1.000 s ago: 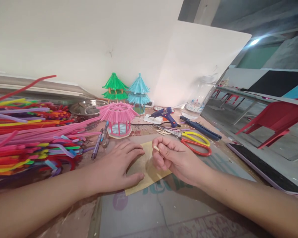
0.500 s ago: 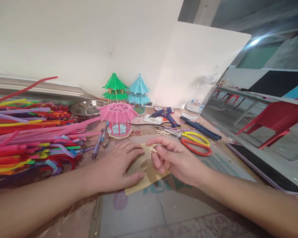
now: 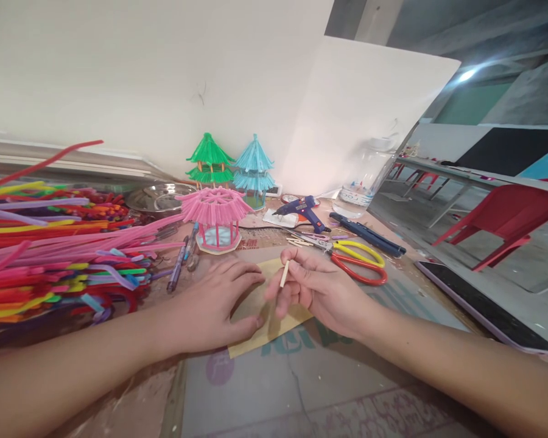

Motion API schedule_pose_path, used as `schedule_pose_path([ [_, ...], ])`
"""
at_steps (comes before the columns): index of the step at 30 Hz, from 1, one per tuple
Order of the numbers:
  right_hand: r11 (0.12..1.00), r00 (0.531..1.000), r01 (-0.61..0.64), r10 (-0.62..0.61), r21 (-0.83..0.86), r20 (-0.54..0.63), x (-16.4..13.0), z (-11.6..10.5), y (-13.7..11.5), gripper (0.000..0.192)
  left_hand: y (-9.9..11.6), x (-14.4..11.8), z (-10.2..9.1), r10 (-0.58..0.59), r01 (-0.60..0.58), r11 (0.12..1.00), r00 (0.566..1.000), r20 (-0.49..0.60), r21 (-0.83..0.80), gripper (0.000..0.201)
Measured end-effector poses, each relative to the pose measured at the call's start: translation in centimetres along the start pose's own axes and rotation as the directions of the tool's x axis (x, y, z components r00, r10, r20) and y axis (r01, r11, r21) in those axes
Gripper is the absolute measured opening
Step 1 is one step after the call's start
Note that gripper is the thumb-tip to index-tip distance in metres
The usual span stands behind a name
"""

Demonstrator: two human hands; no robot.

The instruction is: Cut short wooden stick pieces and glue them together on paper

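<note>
Here, near the middle of the frame, the person's left hand (image 3: 214,304) lies flat with its fingers spread on a tan, angular piece of cardboard (image 3: 267,319), pressing it onto the desk (image 3: 329,389). The right hand (image 3: 322,292) hovers just right of it, over the right part of the cardboard, its grip pinching a short pale wooden stick (image 3: 284,274) between thumb and fingers; the stick stands nearly upright, tilted a little to the right at its top. Above the left hand stands a small pink pavilion of pipe cleaners (image 3: 215,219) on a pale base, and behind it, against the white wall, a green pipe-cleaner pagoda (image 3: 209,159) and a light blue pipe-cleaner pagoda (image 3: 254,167) stand side by side. A big heap of many-coloured pipe cleaners (image 3: 50,249) fills the left of the frame, with a round metal lid (image 3: 159,198) at its far end. To the upper right of the right hand lie scissors with yellow and red handles (image 3: 358,261), and beyond them a blue hot glue gun (image 3: 301,210). A red plastic chair (image 3: 506,222) stands at the right edge.
</note>
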State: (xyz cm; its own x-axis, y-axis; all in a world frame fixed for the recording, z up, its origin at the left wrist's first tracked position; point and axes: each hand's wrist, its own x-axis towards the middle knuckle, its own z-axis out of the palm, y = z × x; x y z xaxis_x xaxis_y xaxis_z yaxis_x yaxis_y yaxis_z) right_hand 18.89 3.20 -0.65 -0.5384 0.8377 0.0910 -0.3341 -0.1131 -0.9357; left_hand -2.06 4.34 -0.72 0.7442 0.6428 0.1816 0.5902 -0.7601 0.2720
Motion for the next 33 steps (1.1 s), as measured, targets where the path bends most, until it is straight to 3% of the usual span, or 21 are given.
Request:
schedule_pose_path([
  [6, 0.999, 1.000, -0.006, 0.005, -0.034, -0.019, 0.0, 0.0, 0.0, 0.025, 0.1, 0.1, -0.1, 0.001, -0.001, 1.000, 1.000, -0.002, -0.014, 0.043],
  [9, 0.961, 0.989, 0.119, -0.137, -0.251, -0.055, 0.0, -0.4, 0.2, 0.020, 0.0, 0.0, -0.1, -0.020, 0.019, 1.000, 1.000, 0.022, 0.005, 0.047],
  [10, 0.904, 0.977, 0.170, -0.208, -0.393, -0.056, 0.1, -0.7, 0.2, 0.017, -0.1, 0.0, -0.1, -0.028, 0.027, 1.000, 0.999, 0.028, 0.014, 0.050],
  [12, 0.689, 0.954, 0.225, -0.299, -0.689, 0.012, 0.2, -1.3, 0.2, 0.009, -0.1, 0.0, -0.1, -0.036, 0.036, 0.999, 0.999, 0.031, 0.024, 0.053],
  [14, 0.459, 0.957, 0.221, -0.273, -0.861, 0.100, 0.3, -1.8, 0.1, 0.003, -0.1, 0.0, -0.1, -0.038, 0.037, 0.999, 0.999, 0.032, 0.022, 0.053],
  [17, 0.235, 0.961, 0.214, -0.225, -0.948, 0.161, 0.6, -2.3, -0.1, 0.005, 0.0, -0.1, -0.1, -0.032, 0.032, 0.999, 0.999, 0.024, 0.012, 0.051],
  [20, 0.109, 0.952, 0.218, -0.244, -0.970, 0.187, 0.7, -2.3, -0.2, 0.006, 0.0, -0.2, -0.1, -0.027, 0.027, 1.000, 0.999, 0.016, 0.008, 0.050],
  [22, 0.116, 0.957, 0.205, -0.230, -0.972, 0.175, 0.7, -2.3, -0.4, 0.007, 0.1, -0.2, -0.1, -0.030, 0.030, 0.999, 0.999, 0.023, 0.011, 0.051],
  [27, 0.234, 0.975, 0.189, -0.161, -0.954, 0.154, 0.7, -2.4, -0.3, 0.010, 0.0, -0.2, -0.1, -0.035, 0.034, 0.999, 0.999, 0.031, 0.015, 0.051],
  [33, 0.192, 0.957, 0.252, -0.192, -0.948, 0.216, 0.7, -2.2, 0.2, 0.014, 0.1, -0.3, -0.2, -0.042, 0.042, 0.999, 0.998, 0.037, 0.008, 0.050],
])
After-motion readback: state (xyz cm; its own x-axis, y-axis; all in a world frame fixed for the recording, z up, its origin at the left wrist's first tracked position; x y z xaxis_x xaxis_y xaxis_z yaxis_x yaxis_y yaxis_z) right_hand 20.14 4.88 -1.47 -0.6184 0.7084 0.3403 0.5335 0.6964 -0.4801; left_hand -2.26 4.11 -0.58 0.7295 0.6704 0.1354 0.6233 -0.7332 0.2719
